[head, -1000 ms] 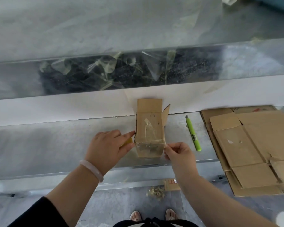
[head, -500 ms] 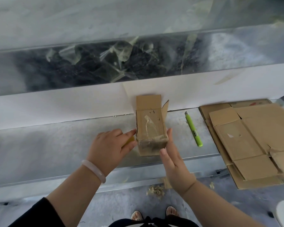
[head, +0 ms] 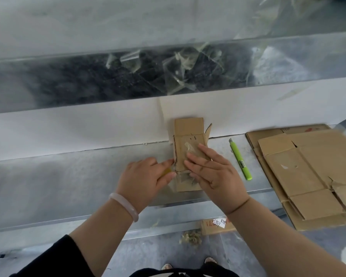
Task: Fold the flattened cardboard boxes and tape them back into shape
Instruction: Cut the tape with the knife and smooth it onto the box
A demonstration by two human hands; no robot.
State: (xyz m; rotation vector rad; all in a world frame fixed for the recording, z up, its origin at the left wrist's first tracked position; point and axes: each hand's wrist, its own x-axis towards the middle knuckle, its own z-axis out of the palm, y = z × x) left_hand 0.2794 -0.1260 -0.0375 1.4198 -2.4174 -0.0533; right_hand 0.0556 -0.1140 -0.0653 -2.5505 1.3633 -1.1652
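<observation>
1. Packing workshop or warehouse bench (industrial look).
2. Bare metal workbench [head: 68,176], stacked flattened cardboard [head: 308,172], green utility knife [head: 240,161].
3. Clear tape scraps [head: 180,72] stuck along upper ledge; shavings [head: 190,237] on grey floor.

Soft, even light falls on a shiny metal workbench [head: 68,186] set against a white panel [head: 68,132], with crumpled clear film [head: 180,72] along the dark front of a higher metal ledge [head: 88,27]; pale shavings [head: 190,237] lie on the grey concrete floor [head: 148,254] below
</observation>
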